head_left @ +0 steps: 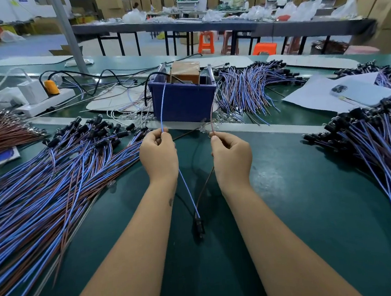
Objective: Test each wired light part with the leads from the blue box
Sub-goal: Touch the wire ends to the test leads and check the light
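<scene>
A blue box with a transformer inside stands at the table's middle. A blue lead runs from it down to my left hand, which pinches it together with the part's blue wire. A pinkish-brown lead comes down to my right hand, which pinches it with the part's brown wire. Both wires meet at the black light part, which hangs low between my forearms. I cannot tell whether it is lit.
Heaps of wired parts lie left, another pile right and one behind the box. A phone on paper sits right; a power strip is at back left. Green table in front.
</scene>
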{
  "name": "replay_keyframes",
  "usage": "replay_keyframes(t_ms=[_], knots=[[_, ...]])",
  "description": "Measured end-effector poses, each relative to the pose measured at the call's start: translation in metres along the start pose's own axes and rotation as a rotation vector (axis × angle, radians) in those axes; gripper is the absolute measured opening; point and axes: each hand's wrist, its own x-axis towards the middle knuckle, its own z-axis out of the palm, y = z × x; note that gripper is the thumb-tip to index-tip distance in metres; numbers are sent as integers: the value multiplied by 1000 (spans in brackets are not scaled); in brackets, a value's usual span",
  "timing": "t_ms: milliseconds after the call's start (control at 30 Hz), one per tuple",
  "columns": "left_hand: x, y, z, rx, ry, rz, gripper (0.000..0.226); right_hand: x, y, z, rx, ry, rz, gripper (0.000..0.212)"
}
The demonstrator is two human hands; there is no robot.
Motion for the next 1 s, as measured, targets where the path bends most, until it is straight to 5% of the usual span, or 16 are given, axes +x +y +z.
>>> replay_keyframes(t_ms=[1000], knots=[[3,-6,1,29,-62,20,15,3,4,5,-31,-152,-12,19]])
